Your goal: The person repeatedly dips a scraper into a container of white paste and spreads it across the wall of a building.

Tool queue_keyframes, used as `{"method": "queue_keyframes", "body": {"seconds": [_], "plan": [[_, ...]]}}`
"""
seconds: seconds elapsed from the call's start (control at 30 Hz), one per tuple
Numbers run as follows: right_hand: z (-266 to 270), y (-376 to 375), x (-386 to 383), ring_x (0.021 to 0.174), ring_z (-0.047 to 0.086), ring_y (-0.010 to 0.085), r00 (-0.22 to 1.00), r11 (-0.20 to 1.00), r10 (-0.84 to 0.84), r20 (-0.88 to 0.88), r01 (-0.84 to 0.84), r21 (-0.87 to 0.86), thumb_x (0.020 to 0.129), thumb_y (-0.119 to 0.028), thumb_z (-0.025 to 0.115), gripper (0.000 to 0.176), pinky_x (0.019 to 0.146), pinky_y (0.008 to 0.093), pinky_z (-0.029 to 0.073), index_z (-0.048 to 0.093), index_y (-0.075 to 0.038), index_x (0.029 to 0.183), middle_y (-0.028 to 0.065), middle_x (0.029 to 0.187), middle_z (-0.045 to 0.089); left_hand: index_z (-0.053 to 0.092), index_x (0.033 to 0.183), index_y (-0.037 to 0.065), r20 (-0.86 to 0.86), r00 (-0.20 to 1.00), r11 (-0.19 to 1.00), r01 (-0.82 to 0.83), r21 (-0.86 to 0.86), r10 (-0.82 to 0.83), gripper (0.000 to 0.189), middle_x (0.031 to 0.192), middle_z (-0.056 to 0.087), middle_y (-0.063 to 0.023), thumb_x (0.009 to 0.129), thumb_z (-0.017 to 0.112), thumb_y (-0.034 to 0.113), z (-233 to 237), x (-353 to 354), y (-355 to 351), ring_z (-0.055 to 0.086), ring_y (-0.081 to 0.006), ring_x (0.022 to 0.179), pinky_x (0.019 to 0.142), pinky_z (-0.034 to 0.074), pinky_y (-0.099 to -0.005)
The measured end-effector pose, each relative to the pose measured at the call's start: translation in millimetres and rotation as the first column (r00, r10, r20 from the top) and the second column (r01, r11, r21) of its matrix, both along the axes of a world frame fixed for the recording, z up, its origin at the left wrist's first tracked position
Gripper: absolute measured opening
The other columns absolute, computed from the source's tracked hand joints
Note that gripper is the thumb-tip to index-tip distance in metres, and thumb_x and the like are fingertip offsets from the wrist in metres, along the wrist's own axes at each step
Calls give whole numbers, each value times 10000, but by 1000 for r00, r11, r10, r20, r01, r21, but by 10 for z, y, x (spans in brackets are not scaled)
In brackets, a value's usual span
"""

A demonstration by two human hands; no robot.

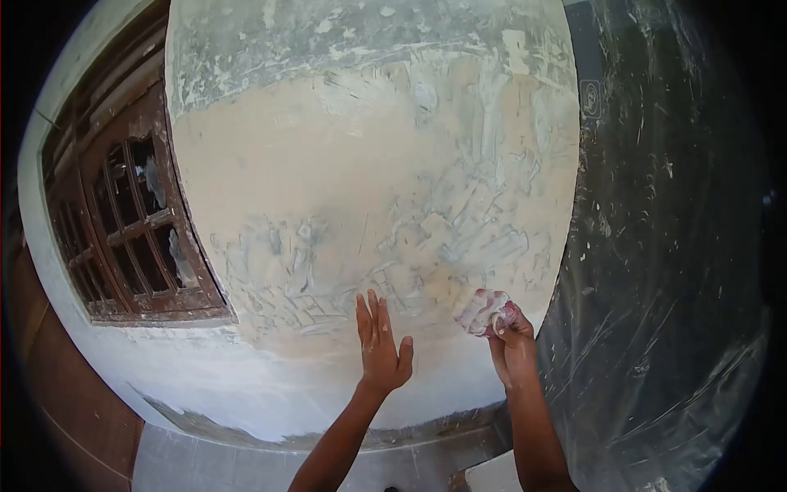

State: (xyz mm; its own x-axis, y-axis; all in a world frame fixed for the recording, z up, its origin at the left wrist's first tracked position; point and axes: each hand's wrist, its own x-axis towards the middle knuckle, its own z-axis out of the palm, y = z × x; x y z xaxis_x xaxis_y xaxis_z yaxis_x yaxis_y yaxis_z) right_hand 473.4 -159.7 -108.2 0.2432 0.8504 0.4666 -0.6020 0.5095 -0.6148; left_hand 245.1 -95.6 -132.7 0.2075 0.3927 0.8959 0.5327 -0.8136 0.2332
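In front of a patchy beige and grey wall (pixel 303 156), my left hand (pixel 383 348) is raised with its fingers stretched out and holds nothing. It is at the lower middle of the wall; whether it touches the surface I cannot tell. To its right, my right hand (pixel 514 344) is closed on a crumpled red and white cloth-like piece (pixel 484 313), gripped at its right side. Rough whitish smears and scratches cover the wall above both hands, and a paler white band (pixel 270 394) runs along its lower part.
A brown wooden window frame (pixel 217 315) with dark panes is at the left. Dark, scuffed sheeting (pixel 656 246) hangs at the right. Below are a grey tiled floor (pixel 197 467) and a pale block-like object (pixel 490 476) near my right forearm.
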Motion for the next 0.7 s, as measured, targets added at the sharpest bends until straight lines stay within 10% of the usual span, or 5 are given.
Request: {"method": "queue_keyframes", "body": {"seconds": [0.23, 0.53, 0.7], "plan": [[1974, 922, -834, 1013, 649, 125, 651, 783, -605, 459, 379, 493, 962, 96, 542, 355, 926, 269, 496, 695, -10, 1264, 78, 1146, 734, 244, 1554, -104, 17, 993, 929, -114, 353, 116, 679, 1618, 207, -383, 1004, 472, 223, 1403, -696, 825, 88, -540, 1538, 1220, 125, -622], [3156, 1637, -1357, 1095, 667, 293, -30, 50, -998, 61, 280, 959, 810, 131, 597, 474, 974, 385, 471, 728, -89, 1209, 81, 1189, 743, 274, 1558, -68, 62, 987, 854, -157, 496, 146, 667, 1637, 240, -327, 1001, 476, 238, 2159, -1093, 1274, 121, -538, 1532, 1216, 127, -638], [3226, 1876, -1515, 1149, 644, 267, -188, -100, -980, -59, 216, 971, 751, 120, 612, 531, 1014, 419, 428, 712, -98, 1224, 62, 1211, 735, 293, 1547, -62, 65, 988, 847, -151, 510, 136, 664, 1639, 247, -318, 980, 493, 219, 2220, -1125, 1375, 136, -540, 1529, 1213, 132, -645]]}}
